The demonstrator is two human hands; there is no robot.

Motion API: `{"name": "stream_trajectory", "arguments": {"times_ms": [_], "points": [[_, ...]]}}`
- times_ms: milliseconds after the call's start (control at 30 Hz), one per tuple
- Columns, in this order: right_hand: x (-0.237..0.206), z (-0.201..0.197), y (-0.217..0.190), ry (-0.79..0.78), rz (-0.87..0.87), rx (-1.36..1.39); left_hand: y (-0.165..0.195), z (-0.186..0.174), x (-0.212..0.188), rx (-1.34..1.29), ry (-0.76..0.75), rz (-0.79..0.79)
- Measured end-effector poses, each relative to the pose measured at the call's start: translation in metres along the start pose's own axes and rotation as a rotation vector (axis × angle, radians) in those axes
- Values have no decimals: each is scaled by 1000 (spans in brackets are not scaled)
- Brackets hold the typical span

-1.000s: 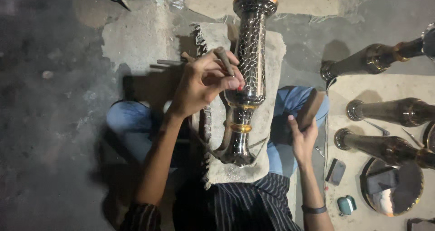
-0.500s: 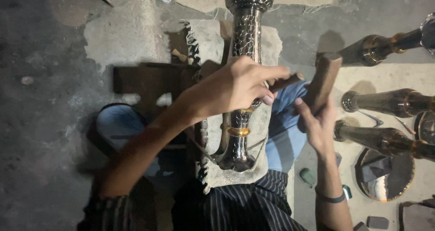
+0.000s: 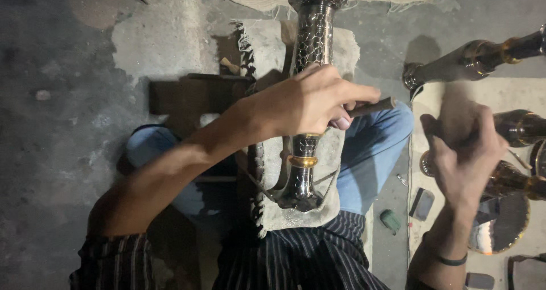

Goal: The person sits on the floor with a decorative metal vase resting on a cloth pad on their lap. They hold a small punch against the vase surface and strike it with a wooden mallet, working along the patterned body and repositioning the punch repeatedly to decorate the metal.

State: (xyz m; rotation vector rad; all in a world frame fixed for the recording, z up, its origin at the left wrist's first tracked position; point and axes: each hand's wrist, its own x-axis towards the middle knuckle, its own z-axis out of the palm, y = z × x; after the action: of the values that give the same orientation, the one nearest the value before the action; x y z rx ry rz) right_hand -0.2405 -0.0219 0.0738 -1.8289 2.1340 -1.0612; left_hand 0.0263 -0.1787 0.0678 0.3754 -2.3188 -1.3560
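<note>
Since half a second ago, right hand (image 3: 466,153) has swung out to the right, away from the vase, and looks motion-blurred; the dark block it held up earlier is no longer clearly visible, cannot tell if anything is in its grip now. Fingers spread loosely, palm facing away from camera, dark band at the wrist. Left hand (image 3: 310,102) has stayed over the middle of the tall metal vase (image 3: 310,39), fingers curled tight around a thin rod-like tool (image 3: 372,106) whose end sticks out to the right of the knuckles. Hands well apart, left one on the vase, right one off it.

Vase lies lengthwise on a pale frayed cloth pad (image 3: 347,45) across the person's lap, wide mouth at the far end, base at the near end just above the striped shirt (image 3: 296,261). Body has a dark scale-like pattern with a gold band (image 3: 303,161) near the foot. Blue jeans (image 3: 372,153) show on both sides of the pad.

Right side: several similar finished vases (image 3: 472,59) lie on a light mat, near the right hand. Small green object (image 3: 390,220) and a dark flat piece (image 3: 422,203) on the concrete floor (image 3: 51,125) beside the right knee.
</note>
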Motion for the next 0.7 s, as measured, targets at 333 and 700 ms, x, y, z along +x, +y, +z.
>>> {"name": "stream_trajectory", "arguments": {"times_ms": [333, 700], "points": [[2, -2, -12, 96, 168, 386, -4, 9, -8, 72, 131, 261], [-8, 0, 5, -130, -103, 99, 2, 9, -7, 40, 44, 171]]}}
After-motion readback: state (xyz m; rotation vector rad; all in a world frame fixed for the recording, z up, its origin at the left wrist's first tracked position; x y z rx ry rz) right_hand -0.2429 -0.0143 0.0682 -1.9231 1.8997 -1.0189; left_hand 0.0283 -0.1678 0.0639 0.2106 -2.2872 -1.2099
